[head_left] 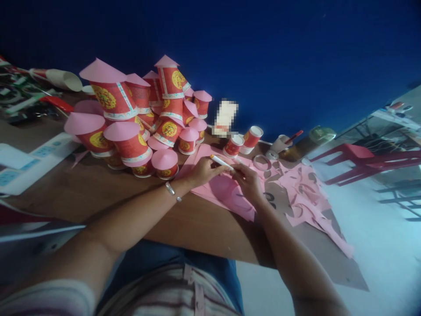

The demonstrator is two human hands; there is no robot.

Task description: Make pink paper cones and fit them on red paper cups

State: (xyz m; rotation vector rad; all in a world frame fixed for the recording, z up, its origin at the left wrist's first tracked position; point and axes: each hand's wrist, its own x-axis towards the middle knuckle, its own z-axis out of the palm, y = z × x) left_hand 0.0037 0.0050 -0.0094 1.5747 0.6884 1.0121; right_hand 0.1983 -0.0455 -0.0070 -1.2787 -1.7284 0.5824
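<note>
A white marker pen (pixel 222 162) with an orange end is held above the pink paper (pixel 210 151). My left hand (pixel 201 172) is closed around the pen near its orange end. The fingers of my right hand (pixel 248 179) pinch its other end, which they partly hide. Beneath both hands, pink paper lies on the brown table, with a rounded pink piece (pixel 225 188) on top. Just right of my right wrist are black loops (pixel 270 199), apparently scissor handles.
Red paper cups with pink cone tops (pixel 128 140) are piled at the left. Two uncovered red cups (pixel 251 139), tape rolls (pixel 262 162) and a white cup (pixel 280 144) stand at the back. Pink scraps (pixel 309 193) cover the right side. A white power strip (pixel 36 160) lies far left.
</note>
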